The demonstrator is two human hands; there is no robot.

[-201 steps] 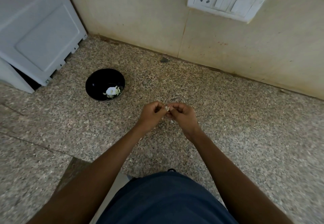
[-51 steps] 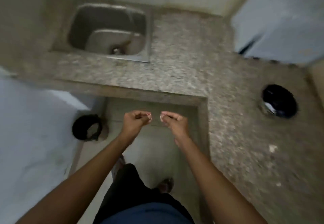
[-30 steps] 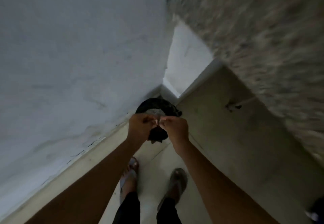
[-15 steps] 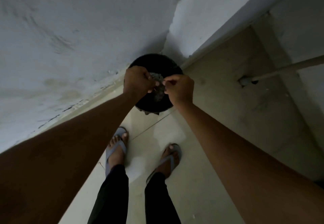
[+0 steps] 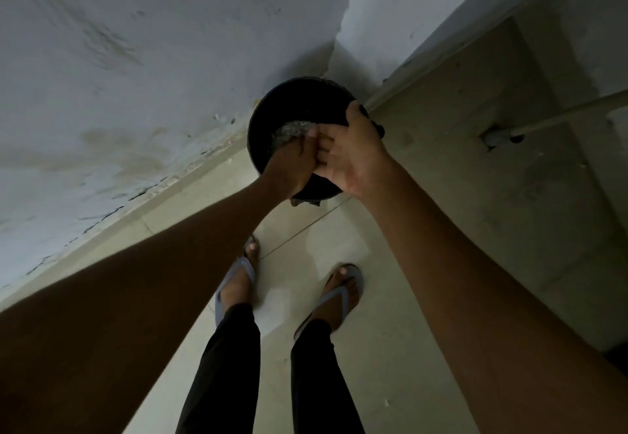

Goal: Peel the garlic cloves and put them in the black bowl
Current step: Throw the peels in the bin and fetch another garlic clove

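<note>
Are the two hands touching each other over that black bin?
Touching. In the head view the left hand and right hand press together with no gap between them, above the black bin.

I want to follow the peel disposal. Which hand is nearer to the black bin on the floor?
Neither clearly: both hang over the black bin. The left hand overlaps its near rim; the right hand covers its right side.

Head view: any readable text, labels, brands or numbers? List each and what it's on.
None readable. The black bin, the wall, the floor tiles, the flip-flops and the hose show no print; the light is dim. Both hands are over the bin.
</note>
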